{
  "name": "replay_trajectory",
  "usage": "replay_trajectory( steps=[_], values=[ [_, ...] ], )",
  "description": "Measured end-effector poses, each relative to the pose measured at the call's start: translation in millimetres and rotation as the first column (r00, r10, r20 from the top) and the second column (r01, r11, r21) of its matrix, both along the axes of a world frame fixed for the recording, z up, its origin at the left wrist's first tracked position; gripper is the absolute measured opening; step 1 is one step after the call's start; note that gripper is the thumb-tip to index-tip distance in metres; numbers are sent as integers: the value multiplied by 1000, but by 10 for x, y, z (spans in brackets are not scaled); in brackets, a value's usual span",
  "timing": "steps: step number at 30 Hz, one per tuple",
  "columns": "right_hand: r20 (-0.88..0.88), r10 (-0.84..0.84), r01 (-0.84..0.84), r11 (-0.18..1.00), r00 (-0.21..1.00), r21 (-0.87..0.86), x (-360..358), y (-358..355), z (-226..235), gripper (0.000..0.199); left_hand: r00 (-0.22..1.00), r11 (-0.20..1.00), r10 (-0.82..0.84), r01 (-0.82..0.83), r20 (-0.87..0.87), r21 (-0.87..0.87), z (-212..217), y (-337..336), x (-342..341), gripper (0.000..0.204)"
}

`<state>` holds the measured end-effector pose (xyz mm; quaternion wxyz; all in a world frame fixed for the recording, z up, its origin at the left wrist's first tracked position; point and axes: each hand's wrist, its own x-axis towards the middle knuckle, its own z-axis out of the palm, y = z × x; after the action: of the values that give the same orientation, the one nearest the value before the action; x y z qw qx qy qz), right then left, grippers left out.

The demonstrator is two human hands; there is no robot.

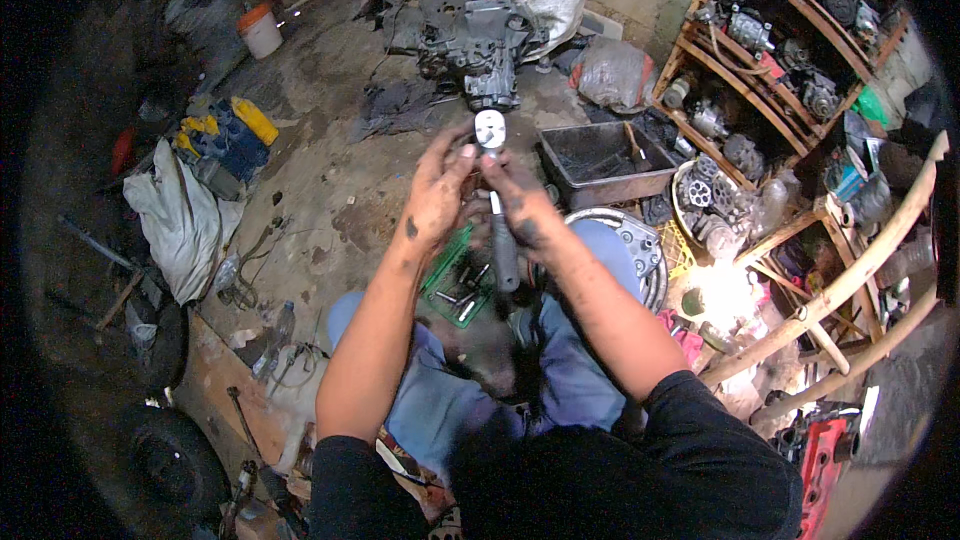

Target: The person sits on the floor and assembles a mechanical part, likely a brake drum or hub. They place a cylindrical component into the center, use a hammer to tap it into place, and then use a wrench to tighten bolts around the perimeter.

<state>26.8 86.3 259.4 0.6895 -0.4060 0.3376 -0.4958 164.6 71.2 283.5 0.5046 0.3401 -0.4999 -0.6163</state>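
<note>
Between my hands is a ratchet wrench (506, 258), its shiny round head pointing away from me and its dark grip hanging down toward my lap. My left hand (440, 185) closes on the left side of the wrench just below the head, thumb against the metal. From the right, my right hand (522, 202) pinches the neck, its fingers blackened with grease. Below them, between my knees, lies an open green socket case (440, 302) holding several metal sockets. Part of the case is hidden behind my left forearm and the wrench.
Ahead on the floor sits a greasy gearbox (485, 50). A black tub (610, 180) and a round metal housing (648, 255) are at right, before a wooden shelf (690, 45) of parts. A bright lamp (728, 290) glows nearby. Leftward lie a white sack (180, 220) and a tyre (170, 470).
</note>
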Motion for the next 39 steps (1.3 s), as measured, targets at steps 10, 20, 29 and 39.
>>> replay_trajectory(
  steps=[10, 20, 29, 39],
  values=[
    [-449, -371, 352, 927, 813, -129, -1204, 654, 1430, 33, 979, 932, -199, 204, 45, -301, -6, -328, -48, 36],
    [-983, -142, 145, 982, 115, -125, -1966, 937, 1947, 55, 848, 775, 214, 154, 484, -613, -171, -160, -730, 33],
    [-979, 18, 170, 984, 204, 53, -2663, 771, 487, 52, 573, 836, 278, 250, 771, -488, -682, 225, -918, 32],
    [-909, -330, 197, 938, 254, -286, -3086, 383, -250, 56, 606, 809, 36, 449, 794, -379, -1763, 78, -1955, 42]
  ],
)
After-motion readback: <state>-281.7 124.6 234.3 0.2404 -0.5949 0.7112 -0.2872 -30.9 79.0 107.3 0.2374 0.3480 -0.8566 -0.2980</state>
